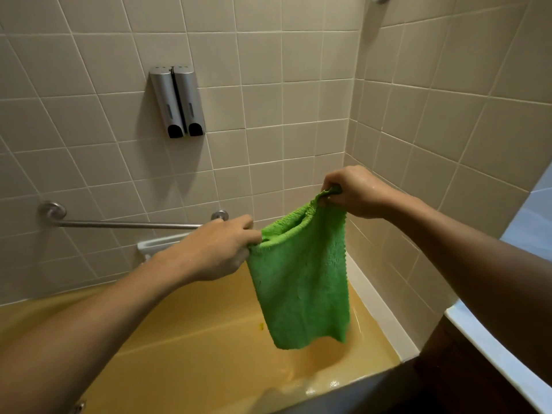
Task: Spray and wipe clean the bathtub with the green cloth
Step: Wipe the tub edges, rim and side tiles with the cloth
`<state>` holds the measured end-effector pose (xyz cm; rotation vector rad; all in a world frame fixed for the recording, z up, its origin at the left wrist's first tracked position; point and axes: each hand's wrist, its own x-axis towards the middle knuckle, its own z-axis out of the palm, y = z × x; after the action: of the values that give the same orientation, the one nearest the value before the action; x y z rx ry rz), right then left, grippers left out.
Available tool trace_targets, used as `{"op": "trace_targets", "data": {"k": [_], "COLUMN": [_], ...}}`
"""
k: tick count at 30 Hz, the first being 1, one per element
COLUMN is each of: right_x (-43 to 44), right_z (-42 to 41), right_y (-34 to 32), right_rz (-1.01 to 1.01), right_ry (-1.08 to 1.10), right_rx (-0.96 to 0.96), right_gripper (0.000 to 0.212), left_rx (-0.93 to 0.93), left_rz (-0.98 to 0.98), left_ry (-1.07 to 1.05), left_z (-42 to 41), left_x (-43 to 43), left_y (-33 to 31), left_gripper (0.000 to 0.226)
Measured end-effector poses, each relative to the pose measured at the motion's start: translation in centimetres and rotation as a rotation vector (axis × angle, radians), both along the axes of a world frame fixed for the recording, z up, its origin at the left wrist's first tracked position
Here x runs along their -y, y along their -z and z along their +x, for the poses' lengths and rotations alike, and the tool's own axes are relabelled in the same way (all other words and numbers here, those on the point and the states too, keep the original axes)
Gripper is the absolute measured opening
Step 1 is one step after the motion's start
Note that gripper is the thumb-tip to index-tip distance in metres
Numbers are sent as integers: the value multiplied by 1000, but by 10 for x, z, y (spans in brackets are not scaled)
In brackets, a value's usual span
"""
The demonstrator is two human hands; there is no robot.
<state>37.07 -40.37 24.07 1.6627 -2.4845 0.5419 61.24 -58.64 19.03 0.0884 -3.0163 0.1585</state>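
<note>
While both hands pinch its top edge, left hand (222,249) at nine o'clock and right hand (354,191) higher at one, the cloth (301,282) hangs lengthwise toward the tub (191,348) below.

Two hands (219,249) (357,194), one cloth (301,282), two dispensers (166,103) (190,100)

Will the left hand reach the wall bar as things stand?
Probably yes. The left hand seems just in front of the bar with nothing between, but it pinches the cloth, which the right hand also holds, so it should let go first.
</note>
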Motion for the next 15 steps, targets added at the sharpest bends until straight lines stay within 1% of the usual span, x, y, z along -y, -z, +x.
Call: {"op": "trace_targets", "data": {"k": [2,4,6,8,9,11,12,15], "right_x": [-5,-9,-12,-15,-16,-17,-16,-9], "right_z": [-4,-7,-10,-10,-10,-9,-8,-4], "right_y": [1,2,3,5,7,10,12,23], "right_rz": [-8,-26,-40,-78,-109,-174,-203,-266], "right_ry": [23,33,38,31,25,18,15,11], "right_rx": [72,178,254,358,411,482,514,665], "right_gripper": [14,17,19,20,20,20,20,16], "left_rx": [-82,-109,-180,-287,-338,-417,-433,-477], "left_rz": [108,181,279,393,439,560,661,1063], "left_ry": [82,113,77,15,-8,-55,-86,-180], "left_z": [5,11,14,15,15,14,13,8], "left_x": [10,13,14,16,16,16,15,0], "left_y": [-3,-7,-11,-14,-15,-14,-12,-6], "left_gripper": [16,16,13,25,22,9,6,9]}}
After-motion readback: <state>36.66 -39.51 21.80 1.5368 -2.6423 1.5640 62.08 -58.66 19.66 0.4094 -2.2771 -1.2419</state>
